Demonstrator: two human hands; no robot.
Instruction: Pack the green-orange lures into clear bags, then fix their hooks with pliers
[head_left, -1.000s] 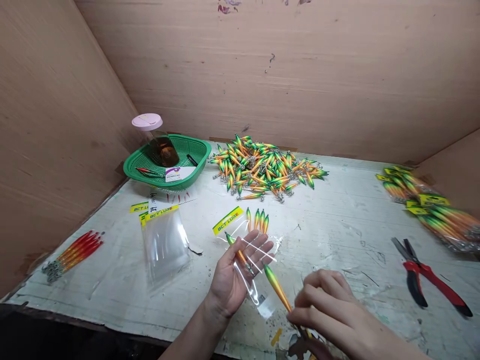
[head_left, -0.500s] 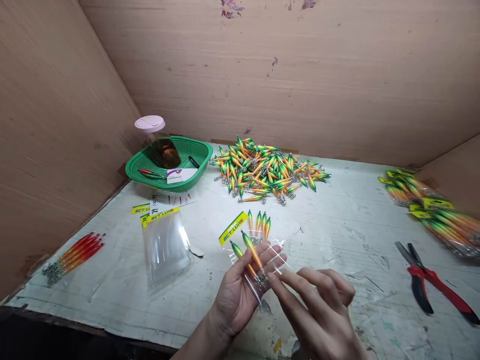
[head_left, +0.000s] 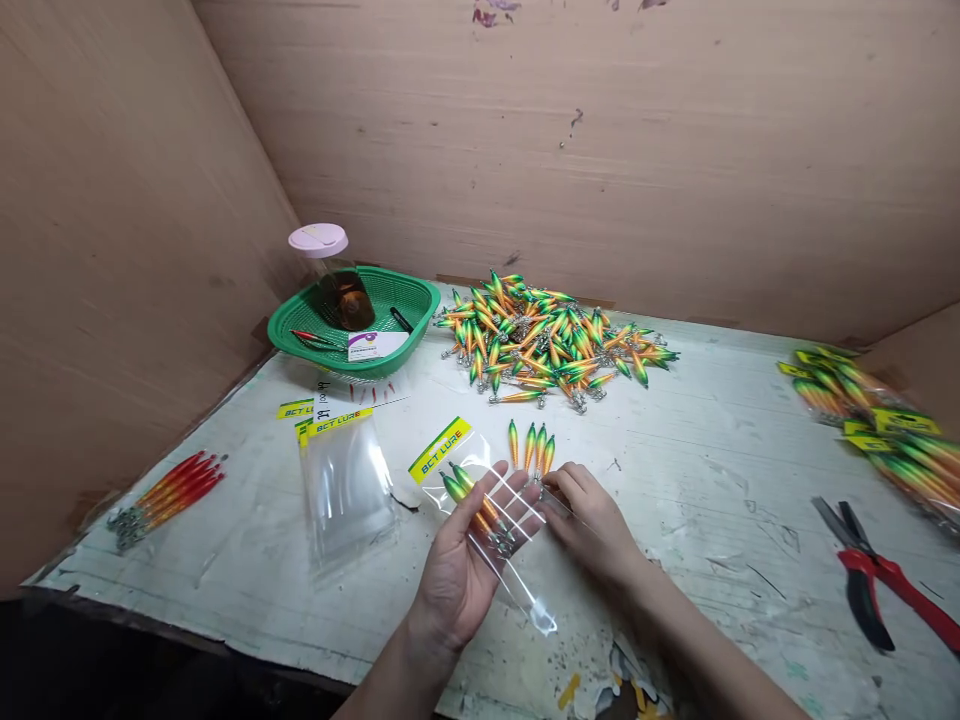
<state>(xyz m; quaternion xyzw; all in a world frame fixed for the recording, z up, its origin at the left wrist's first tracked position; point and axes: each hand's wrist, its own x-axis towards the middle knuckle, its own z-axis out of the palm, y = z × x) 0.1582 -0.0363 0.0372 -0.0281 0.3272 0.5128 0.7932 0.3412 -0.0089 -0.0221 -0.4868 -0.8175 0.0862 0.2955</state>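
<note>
My left hand [head_left: 457, 580] is closed on a clear plastic bag [head_left: 525, 590] with a yellow "BCT LURE" header [head_left: 440, 450], its thumb over the front. Inside the bag lie two green-and-orange fishing lures [head_left: 476, 505], their hooks toward my palm. A short row of loose lures [head_left: 531, 447] of the same colours lies just beyond, heads pointing away. At the hook ends of this row, the fingers of my right hand [head_left: 592, 515] are curled together on a lure; the bag and fingers partly hide the hooks.
A large heap of lures [head_left: 555, 340] lies at the back. A green basket [head_left: 405, 350] holds a lidded cup. Flat bags [head_left: 349, 490] and red-orange lures [head_left: 169, 495] lie left. Packed bags [head_left: 911, 460] and red-handled pliers [head_left: 862, 570] are at right.
My right hand has left the bag's open end and reached forward to the loose lures. The two lures sit deeper in the bag, lying closer together. The view has shifted slightly left.
</note>
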